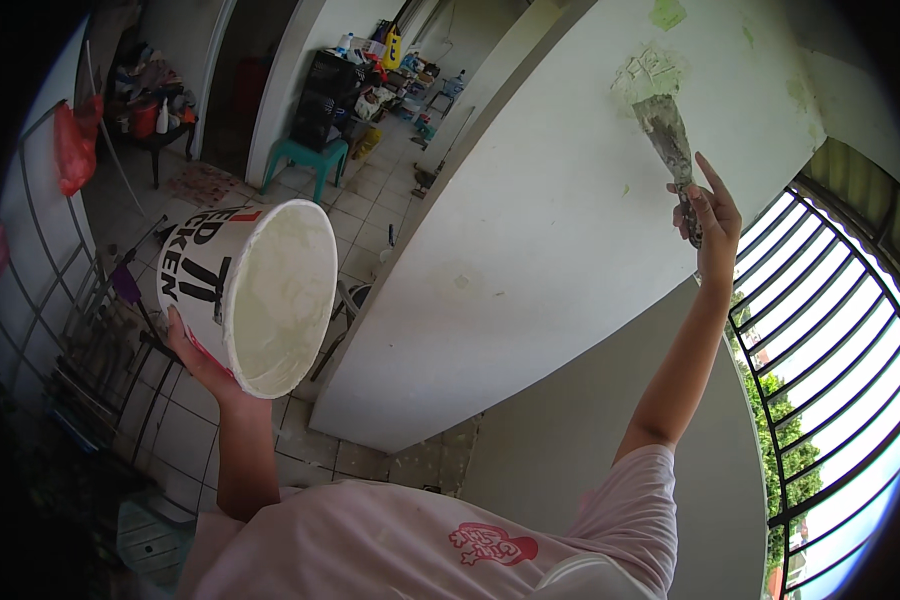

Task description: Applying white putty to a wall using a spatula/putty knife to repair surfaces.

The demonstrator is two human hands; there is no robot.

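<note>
My left hand (202,362) grips a white paper bucket (198,290) from below, with black and red print on its side. The bucket is tilted so its mouth faces right, and pale putty (285,300) coats the inside. Raised at the upper right, my right hand (712,222) is closed round the handle of a putty knife (662,130). The knife's smeared blade points up and lies at the lower edge of a rough patch of wet putty (648,75) on the white wall (530,220). Whether the blade touches the wall I cannot tell for sure.
A barred window (820,330) is at the right. Behind the bucket, a teal stool (308,160) bears a black drawer unit (328,95). A dark table (155,130) with clutter stands at the back left, and a red plastic bag (75,150) hangs near it. Tiled floor (185,440) lies below.
</note>
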